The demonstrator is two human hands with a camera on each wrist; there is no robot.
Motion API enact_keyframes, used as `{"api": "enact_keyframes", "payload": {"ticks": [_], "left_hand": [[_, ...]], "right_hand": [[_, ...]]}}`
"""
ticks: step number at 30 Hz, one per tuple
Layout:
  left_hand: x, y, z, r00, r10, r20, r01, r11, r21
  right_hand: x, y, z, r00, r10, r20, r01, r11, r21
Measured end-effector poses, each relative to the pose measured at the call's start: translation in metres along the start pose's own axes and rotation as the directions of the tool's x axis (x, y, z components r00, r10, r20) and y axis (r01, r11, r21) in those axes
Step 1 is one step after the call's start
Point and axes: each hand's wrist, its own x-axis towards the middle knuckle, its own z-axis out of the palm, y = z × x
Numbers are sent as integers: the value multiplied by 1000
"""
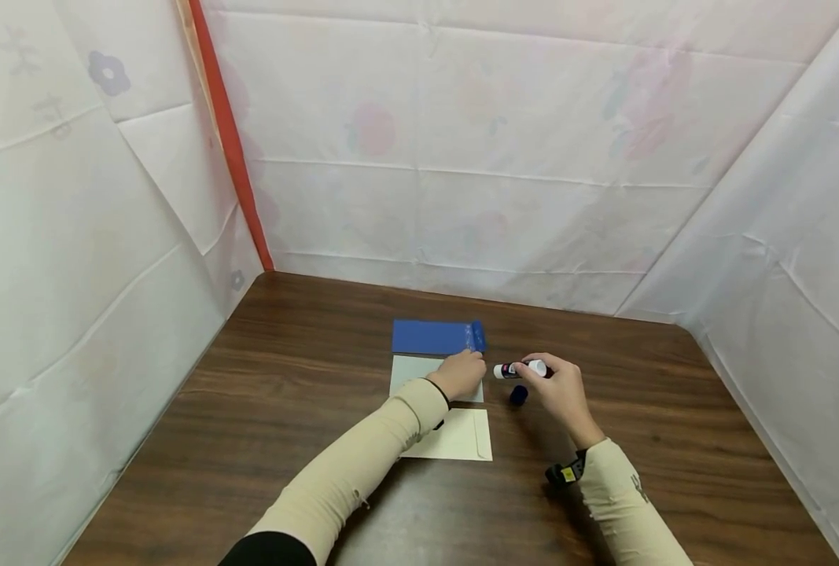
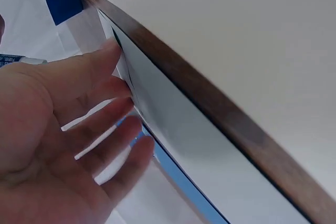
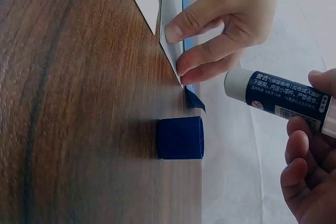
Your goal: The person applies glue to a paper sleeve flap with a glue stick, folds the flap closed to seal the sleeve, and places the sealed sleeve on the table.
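Clearly nearer the grey envelope [image 1: 410,373], the left hand [image 1: 460,373] rests loose fingers on it. The right hand [image 1: 559,391] pinches the glue stick [image 1: 508,370], its length aimed leftward.

Soft glare on the near tabletop [image 1: 440,515]

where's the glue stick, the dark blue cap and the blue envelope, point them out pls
Glue stick [image 3: 286,97]: right wrist view, on its printed label.
Dark blue cap [image 3: 179,138]: right wrist view, middle of its side.
Blue envelope [image 1: 429,337]: head view, on its flat body.
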Motion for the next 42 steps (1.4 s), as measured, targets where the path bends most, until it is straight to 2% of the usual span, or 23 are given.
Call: {"api": "enact_keyframes", "payload": {"ticks": [6,12,21,25,34,42], "left_hand": [[2,0,2,1000,11,15,-11,1000,-7],[-3,0,0,999,28,31,-28,1000,-8],[-2,-2,0,998,14,61,-13,1000,-11],[-2,-3,2,999,28,25,-28,1000,-1],[1,-3,8,991,38,-130,-37,999,9],[2,-5,6,993,43,-114,-45,999,-14]], "right_hand": [[-1,1,0,1000,13,22,-13,1000,-12],[-2,2,1,999,32,25,-32,999,5],[0,2,2,1000,20,17,-20,1000,2],[0,2,3,1000,13,17,-13,1000,7],[1,1,5,1000,3,16,-4,1000,21],[3,-1,4,1000,9,21,-10,1000,21]]}}
